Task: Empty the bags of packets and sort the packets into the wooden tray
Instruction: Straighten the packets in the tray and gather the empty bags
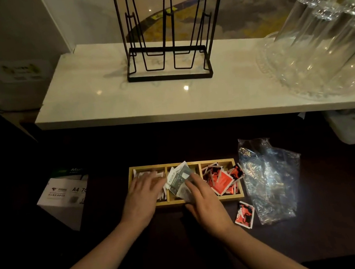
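Far left on dark table: white A4 paper box, well apart from wooden tray. Open dark surface between box and tray, and along tray's near edge under both forearms.

Raised white marble counter overhangs behind tray; front edge runs left to right above it. Black wire rack with wooden top bar upright mid-counter. Clear glasses upside down on glass dish at counter's right end.

Tray: three compartments in a row.
- Left compartment: white packets. Left hand laid flat over them, fingers straight and together, gripping nothing.
- Middle compartment: grey-green packets, stack tilted, top corners sticking above back wall. Right hand on their near side, fingers extended against stack; can't tell whether thumb pinches any.
- Right compartment: red packets, loose jumble, a few leaning over right wall.

Right of tray: crumpled clear plastic bags, touching or just beside tray's right wall. One stray red packet flat on table, off tray's near right corner, beside the bags' lower edge.
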The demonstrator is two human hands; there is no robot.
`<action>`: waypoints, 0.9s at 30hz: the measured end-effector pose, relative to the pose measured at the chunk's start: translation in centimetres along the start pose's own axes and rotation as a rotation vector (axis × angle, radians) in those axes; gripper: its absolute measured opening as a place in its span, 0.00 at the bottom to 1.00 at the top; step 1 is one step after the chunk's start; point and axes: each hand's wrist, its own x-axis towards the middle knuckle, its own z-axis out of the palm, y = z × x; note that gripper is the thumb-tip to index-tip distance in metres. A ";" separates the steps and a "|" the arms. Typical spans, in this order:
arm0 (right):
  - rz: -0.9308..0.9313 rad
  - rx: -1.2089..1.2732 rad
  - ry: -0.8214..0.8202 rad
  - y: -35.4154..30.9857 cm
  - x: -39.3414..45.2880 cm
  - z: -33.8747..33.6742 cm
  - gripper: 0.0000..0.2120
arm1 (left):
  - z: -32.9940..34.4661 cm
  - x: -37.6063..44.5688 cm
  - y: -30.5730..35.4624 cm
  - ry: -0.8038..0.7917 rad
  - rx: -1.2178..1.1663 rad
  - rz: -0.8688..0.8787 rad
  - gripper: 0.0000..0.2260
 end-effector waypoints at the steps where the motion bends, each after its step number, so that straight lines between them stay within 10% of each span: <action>1: 0.004 -0.016 -0.036 0.0 0.2 0.3 0.33 | 0.4 0.0 -0.1 -0.026 0.025 0.002 0.25; 15: -0.113 0.039 -0.282 1.5 3.5 -1.3 0.17 | -0.1 0.7 -0.8 -0.080 0.106 0.001 0.32; 27: -0.211 -0.097 -0.049 0.8 4.2 -0.2 0.25 | 0.4 0.1 -1.3 -0.121 0.175 0.032 0.28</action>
